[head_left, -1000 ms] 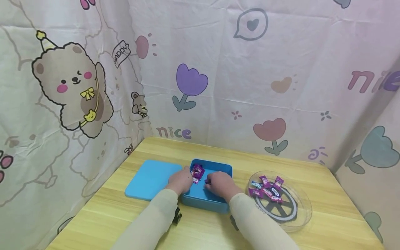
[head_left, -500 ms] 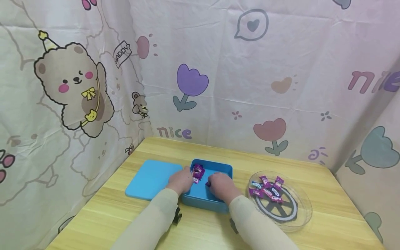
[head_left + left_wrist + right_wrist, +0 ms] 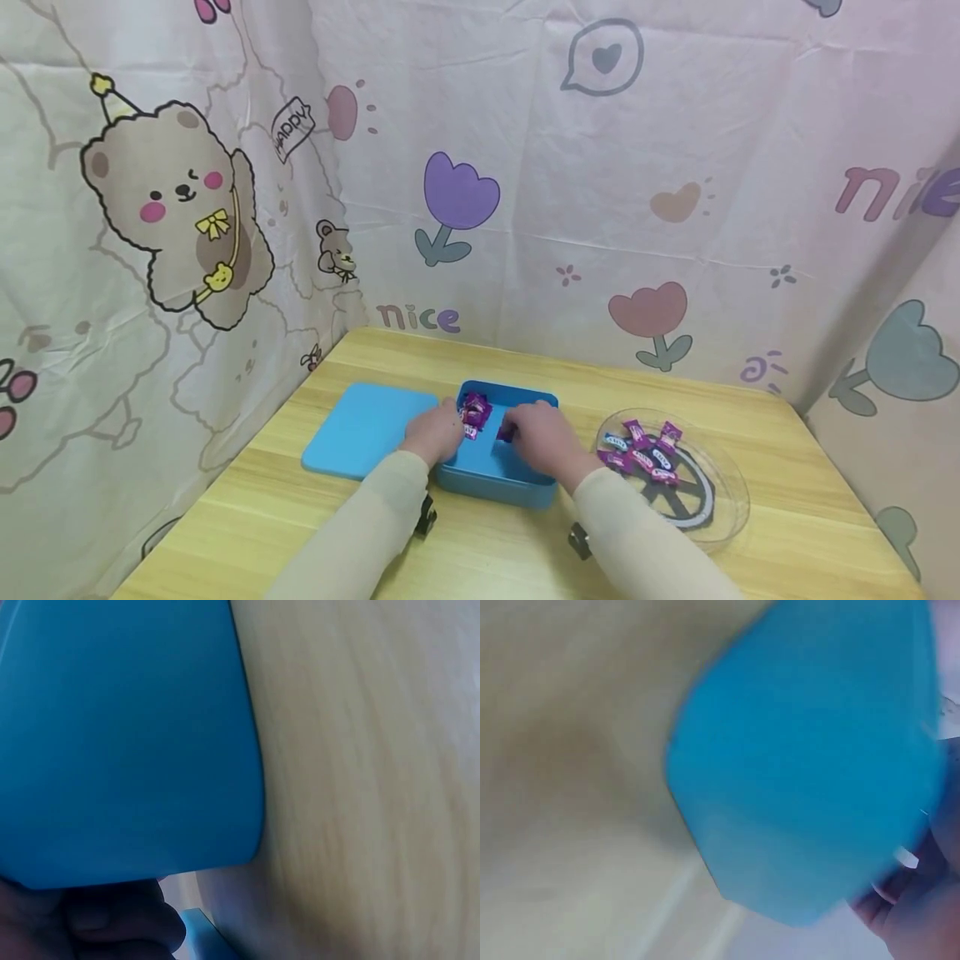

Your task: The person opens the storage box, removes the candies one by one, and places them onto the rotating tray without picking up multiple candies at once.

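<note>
A blue rectangular box (image 3: 495,487) stands uncovered on the table, with several purple and pink wrapped candies (image 3: 475,412) heaped at its left inside. My left hand (image 3: 435,435) grips the box's left wall, thumb up at the rim; the left wrist view shows curled fingers (image 3: 124,919) against the box's outer side. Over the right half of the box, my right hand (image 3: 542,435) pinches a purple-wrapped candy (image 3: 506,432) that is partly hidden by the fingers. The right wrist view is blurred, with the right hand (image 3: 922,900) beyond the box wall.
A blue flat lid (image 3: 363,429) lies left of the box. To the right, a round clear dish (image 3: 731,500) holds several more wrapped candies (image 3: 643,458) and has a dark wheel-like pattern at its bottom. Printed cloth (image 3: 562,167) hangs behind the table (image 3: 480,558).
The right hand has lifted slightly and shifted right with the candy between its fingers. My left hand has stayed at the box's left wall.
</note>
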`<state>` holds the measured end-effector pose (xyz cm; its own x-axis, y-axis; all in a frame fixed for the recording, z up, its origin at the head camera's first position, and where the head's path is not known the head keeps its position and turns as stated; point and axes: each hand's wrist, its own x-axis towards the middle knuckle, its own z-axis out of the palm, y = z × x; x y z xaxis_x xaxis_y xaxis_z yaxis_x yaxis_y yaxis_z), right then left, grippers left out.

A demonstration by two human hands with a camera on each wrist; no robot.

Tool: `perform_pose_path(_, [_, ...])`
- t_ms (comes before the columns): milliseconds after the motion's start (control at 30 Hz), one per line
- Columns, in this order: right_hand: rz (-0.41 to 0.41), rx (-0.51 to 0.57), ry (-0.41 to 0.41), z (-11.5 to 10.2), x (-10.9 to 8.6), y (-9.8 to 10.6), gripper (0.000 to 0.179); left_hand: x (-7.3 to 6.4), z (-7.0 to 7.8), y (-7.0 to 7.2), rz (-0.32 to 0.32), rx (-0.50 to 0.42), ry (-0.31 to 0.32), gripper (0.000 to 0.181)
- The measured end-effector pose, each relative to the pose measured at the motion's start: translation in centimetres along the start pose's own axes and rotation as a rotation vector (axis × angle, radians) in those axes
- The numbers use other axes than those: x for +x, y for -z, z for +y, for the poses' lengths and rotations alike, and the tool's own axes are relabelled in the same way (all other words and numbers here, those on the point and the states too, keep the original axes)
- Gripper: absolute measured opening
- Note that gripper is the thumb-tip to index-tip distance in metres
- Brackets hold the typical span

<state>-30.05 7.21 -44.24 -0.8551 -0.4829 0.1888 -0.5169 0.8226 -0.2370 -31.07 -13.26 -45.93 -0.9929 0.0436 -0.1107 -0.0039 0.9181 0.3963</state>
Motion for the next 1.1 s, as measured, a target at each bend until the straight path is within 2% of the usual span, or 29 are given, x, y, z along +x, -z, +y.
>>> perform_pose_path(167, [0.071,0.076,-0.004,1.0,-1.2,2.9,0.020,0.0,0.1,0.1,0.003,-0.006,-0.001,0.054])
perform_pose_path(333, [0.106,0.096,-0.035,3.2,-3.3,5.1,0.019,0.0,0.2,0.2,0.012,-0.006,-0.011,0.053])
perform_pose_path(567, [0.055,0.100,-0.103,6.6,-6.7,7.1,0.016,0.0,0.5,0.1,0.007,0.001,-0.018,0.056])
perform_pose_path(867, [-0.005,0.031,-0.031,9.9,-11.5,7.2,0.021,-0.2,0.3,0.0,0.008,-0.018,-0.013,0.055])
perform_pose_path(900, [-0.018,0.024,-0.032,10.3,-11.9,7.0,0.021,-0.1,0.2,0.0,0.008,-0.024,-0.010,0.056])
perform_pose_path(1100, [-0.078,0.020,0.093,11.6,-12.8,5.5,0.024,0.0,0.0,-0.3,0.016,-0.017,-0.013,0.055])
